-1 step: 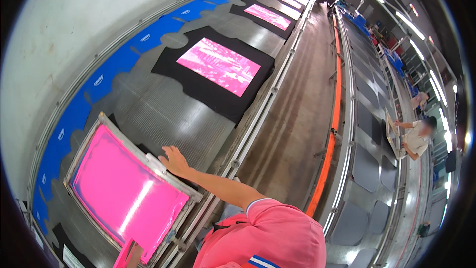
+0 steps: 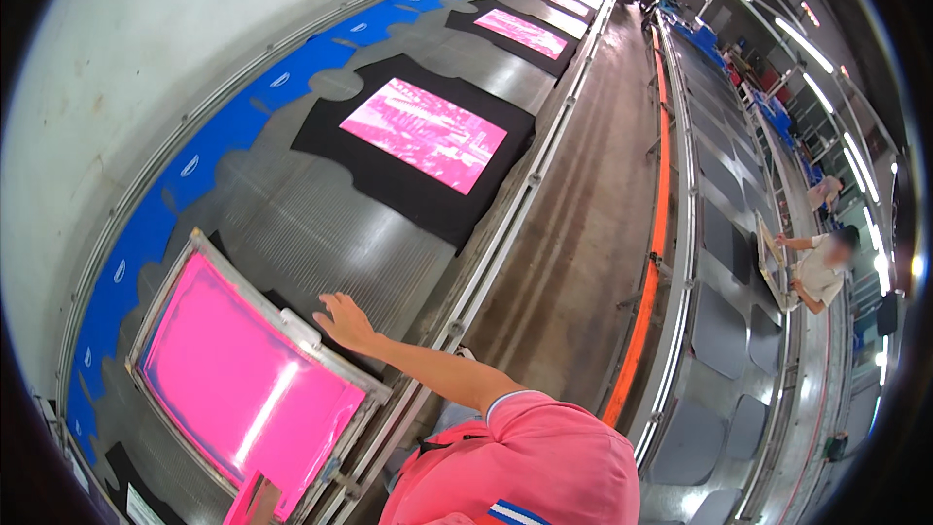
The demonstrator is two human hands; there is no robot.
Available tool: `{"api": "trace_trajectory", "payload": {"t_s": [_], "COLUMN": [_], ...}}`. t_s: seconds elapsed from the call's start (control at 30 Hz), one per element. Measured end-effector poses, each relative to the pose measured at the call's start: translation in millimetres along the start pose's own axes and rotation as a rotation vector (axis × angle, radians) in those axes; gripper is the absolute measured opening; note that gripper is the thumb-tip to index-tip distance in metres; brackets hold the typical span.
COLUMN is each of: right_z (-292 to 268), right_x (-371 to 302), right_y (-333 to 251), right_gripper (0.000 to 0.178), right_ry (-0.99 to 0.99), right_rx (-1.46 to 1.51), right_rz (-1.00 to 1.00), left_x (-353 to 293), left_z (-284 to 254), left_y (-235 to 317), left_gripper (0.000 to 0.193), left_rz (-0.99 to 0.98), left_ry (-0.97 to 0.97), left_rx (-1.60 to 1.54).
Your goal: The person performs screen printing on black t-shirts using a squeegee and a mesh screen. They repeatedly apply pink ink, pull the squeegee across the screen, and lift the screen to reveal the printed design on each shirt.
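Observation:
My right hand is open, fingers spread, just off the white handle on the edge of a screen-printing frame. Nothing is in its grasp. Bright pink ink covers most of the mesh, with a strip of light glaring off it. At the frame's near end, a pink-coated bar with a brown part, which looks like a squeegee, is cut off by the lower edge. My left hand does not show. Beyond the frame lies a black shirt panel with a pink printed rectangle.
More printed black panels continue up the long table. Blue fabric pieces line its wall side. A metal rail edges the table beside the aisle. Across an orange rail, a co-worker stands holding another frame.
My right hand has drawn slightly away from the white handle. The whole view has shifted a little; the printing frame stays in place on the table.

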State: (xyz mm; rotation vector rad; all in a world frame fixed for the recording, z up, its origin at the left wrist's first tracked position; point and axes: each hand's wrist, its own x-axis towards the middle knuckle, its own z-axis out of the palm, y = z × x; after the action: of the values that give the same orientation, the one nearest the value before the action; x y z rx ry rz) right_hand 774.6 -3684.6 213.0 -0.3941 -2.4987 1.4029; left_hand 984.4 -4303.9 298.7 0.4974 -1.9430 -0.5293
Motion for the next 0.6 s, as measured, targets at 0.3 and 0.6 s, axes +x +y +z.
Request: {"api": "trace_trajectory", "payload": {"t_s": [0.3, 0.6], "right_z": [-205.6, -232.4], "right_x": [-20.0, -25.8], "right_y": [153.8, 184.8], "right_gripper": [0.022, 0.03], "right_ry": [0.151, 0.0], "right_rx": [-0.108, -0.034], "right_rz": [-0.09, -0.107], "left_x": [-64.2, -100.0], "left_z": [-57.7, 7.9], "left_y": [197.2, 414.2], "left_gripper": [0.025, 0.033], "left_rz": [1.307, 1.632], "left_ry": [-0.234, 0.457], "left_rx": [2.109, 3.979]}}
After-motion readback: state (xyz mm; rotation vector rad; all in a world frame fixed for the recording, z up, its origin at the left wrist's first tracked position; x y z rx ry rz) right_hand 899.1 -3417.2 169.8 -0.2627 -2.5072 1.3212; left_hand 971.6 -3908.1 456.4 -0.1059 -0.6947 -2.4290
